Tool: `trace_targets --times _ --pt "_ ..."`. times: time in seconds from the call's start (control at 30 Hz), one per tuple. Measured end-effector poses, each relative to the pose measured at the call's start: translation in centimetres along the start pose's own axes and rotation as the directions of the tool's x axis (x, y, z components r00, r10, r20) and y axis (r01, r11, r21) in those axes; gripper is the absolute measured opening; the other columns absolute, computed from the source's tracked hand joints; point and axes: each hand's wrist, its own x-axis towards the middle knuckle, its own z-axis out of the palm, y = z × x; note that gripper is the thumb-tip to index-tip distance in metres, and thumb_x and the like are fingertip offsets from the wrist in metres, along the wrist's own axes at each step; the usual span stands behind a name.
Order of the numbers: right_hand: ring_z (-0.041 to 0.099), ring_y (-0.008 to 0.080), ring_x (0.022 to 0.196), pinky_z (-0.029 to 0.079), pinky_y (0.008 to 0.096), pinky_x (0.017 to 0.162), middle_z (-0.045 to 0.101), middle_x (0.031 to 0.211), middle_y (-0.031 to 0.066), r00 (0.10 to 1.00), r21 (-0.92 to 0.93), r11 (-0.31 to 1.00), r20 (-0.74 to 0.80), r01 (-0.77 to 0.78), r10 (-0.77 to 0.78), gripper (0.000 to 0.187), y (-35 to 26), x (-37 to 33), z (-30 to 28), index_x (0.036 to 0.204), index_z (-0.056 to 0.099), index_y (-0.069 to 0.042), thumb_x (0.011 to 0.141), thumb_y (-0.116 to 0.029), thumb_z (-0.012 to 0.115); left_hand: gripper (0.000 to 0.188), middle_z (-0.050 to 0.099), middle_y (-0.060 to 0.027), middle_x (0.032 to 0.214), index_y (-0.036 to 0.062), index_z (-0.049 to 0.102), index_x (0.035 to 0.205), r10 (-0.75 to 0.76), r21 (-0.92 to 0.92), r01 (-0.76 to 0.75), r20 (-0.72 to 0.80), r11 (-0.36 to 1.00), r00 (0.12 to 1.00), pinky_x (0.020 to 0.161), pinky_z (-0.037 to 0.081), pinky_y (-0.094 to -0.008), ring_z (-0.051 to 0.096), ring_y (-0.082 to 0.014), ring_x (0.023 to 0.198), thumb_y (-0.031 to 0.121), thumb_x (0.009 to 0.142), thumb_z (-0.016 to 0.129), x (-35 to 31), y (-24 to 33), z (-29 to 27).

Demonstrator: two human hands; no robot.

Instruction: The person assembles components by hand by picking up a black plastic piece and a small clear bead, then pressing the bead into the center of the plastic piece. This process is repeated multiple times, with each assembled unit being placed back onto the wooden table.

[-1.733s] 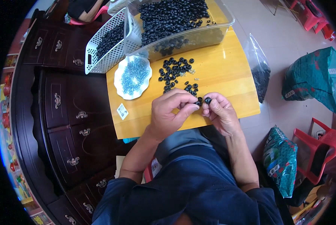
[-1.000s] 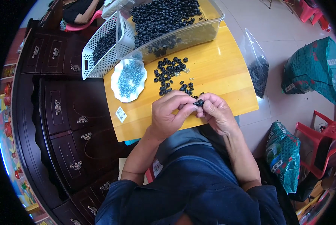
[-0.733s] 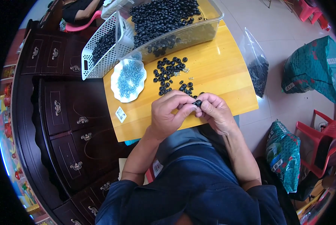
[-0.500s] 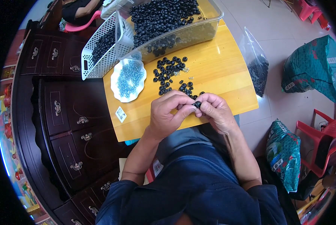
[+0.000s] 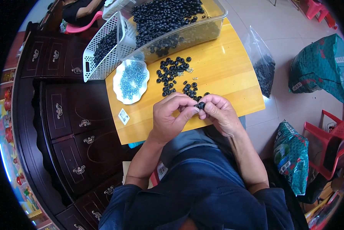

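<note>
Over the near edge of the wooden table, my left hand and my right hand meet fingertip to fingertip. Pinched between them is a small round black part, shiny and knob-like. A dark bit also shows at my left thumb and forefinger; whether it is a separate piece I cannot tell. Just beyond my fingers lie loose black parts, some ring-shaped with a hole. Farther off spreads another group of black rings, with a few tiny clear pieces beside it.
A white scalloped dish of small clear bluish pieces stands left. Behind it are a white perforated basket and a clear bin, both holding black parts. Dark drawers border the left. Bags and a red chair occupy the right floor.
The black part between my fingertips has turned and shifted slightly left, and more of it shows. My hands stay pinched together in nearly the same place.
</note>
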Motion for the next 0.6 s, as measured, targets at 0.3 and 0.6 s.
trace_targets --times 0.3,0.6 --pt "0.062 0.0097 0.078 0.051 0.0232 0.075 0.066 0.088 0.0029 1.000 0.003 1.000 -0.003 -0.006 0.006 0.023 0.06 -0.01 0.00 0.103 0.064 -0.003 0.094 -0.024 0.069 0.011 0.066 -0.0092 0.082 -0.0029 0.067 0.086 -0.002 0.036 0.002 0.009 0.999 1.000 0.064 0.049 -0.0253 0.062 -0.0160 0.072 -0.003 0.078 0.075 -0.09 0.09 0.06" --pt "0.061 0.0096 0.079 0.051 0.0231 0.076 0.066 0.088 0.0032 1.000 -0.056 0.998 0.012 -0.001 0.001 0.022 -0.21 -0.05 -0.22 0.101 0.065 -0.002 0.094 -0.023 0.069 0.011 0.067 -0.0085 0.084 -0.0015 0.067 0.085 -0.025 0.064 0.019 0.097 0.998 0.995 0.063 0.049 -0.0252 0.062 -0.0147 0.072 -0.004 0.077 0.075 0.16 0.16 -0.46"
